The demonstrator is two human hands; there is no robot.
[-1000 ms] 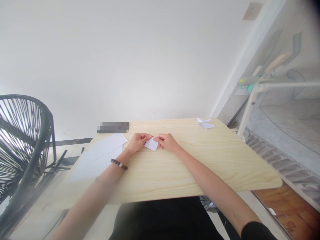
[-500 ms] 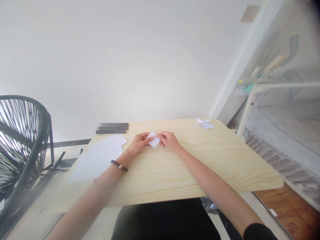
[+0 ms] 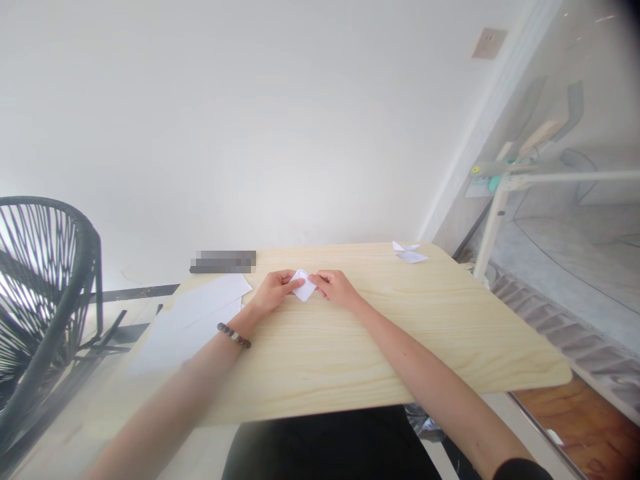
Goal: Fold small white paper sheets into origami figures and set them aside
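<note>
Some paper sheets (image 3: pixel 190 320) lie beside the left hand (image 3: pixel 273 291).

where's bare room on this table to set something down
Bare wood shows on the table right of the right forearm, between it and the left forearm, and along the far edge between the dark blurred item and white papers. Crowded: the left, with white sheets, and centre, where left hand and right hand hold folded paper.
</note>
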